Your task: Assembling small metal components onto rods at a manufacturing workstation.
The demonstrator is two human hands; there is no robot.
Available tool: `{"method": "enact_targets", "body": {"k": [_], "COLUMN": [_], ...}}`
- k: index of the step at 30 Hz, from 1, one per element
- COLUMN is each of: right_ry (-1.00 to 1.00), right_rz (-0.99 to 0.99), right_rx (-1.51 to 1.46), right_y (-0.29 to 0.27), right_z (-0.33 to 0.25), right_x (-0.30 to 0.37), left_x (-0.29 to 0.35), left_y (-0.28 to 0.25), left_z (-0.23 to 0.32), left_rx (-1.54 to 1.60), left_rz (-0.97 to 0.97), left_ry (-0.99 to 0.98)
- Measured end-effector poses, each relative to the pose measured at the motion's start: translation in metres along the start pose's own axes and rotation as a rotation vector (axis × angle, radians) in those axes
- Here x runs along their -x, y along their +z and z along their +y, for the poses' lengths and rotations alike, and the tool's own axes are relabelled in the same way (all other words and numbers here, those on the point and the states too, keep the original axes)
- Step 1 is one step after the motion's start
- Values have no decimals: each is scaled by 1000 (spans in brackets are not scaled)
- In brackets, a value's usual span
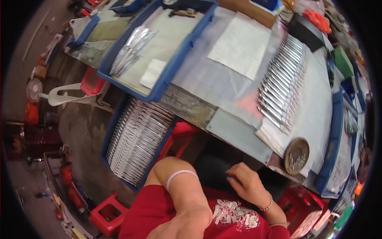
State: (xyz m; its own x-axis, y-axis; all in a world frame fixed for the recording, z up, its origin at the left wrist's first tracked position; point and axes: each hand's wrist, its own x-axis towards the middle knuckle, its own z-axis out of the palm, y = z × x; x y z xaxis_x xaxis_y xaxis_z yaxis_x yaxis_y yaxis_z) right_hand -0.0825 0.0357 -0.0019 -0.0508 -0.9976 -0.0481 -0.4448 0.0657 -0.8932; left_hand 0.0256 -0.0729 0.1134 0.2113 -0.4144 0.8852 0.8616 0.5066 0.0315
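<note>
My left arm is bent up toward the camera, with a pink band [181,174] round it. My left hand [187,223] is at the lower edge, its fingers out of the picture. In front of my red shirt hangs my right hand [247,182], a beaded bracelet at its wrist. Its fingers curl loosely, thumb apart, and nothing shows in them; it is below the table's front edge. Above it on the table lies a long row of slim, shiny metal tools [281,81], their exact kind unclear. Nearer stands a round brown dish [287,158] holding small metal parts.
A blue tray [169,65] with silvery pieces and a hammer-like tool juts over the table's left side. Below it, a blue crate [105,149] holds dense rows of metal tools. White paper [240,44] lies on the table. Red stools [107,215] stand nearby; blue bins [336,135] sit at right.
</note>
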Motion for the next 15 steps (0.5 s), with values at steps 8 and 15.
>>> {"method": "enact_targets", "body": {"k": [8, 15], "right_ry": [12, 16], "right_rz": [-331, -367], "right_rx": [19, -63], "right_y": [22, 38], "right_z": [22, 26], "right_x": [-15, -34], "left_x": [-53, -109], "left_y": [-122, -328], "left_z": [-31, -193], "left_rx": [-612, -1462], "left_rz": [-552, -866], "left_ry": [-463, -846]}}
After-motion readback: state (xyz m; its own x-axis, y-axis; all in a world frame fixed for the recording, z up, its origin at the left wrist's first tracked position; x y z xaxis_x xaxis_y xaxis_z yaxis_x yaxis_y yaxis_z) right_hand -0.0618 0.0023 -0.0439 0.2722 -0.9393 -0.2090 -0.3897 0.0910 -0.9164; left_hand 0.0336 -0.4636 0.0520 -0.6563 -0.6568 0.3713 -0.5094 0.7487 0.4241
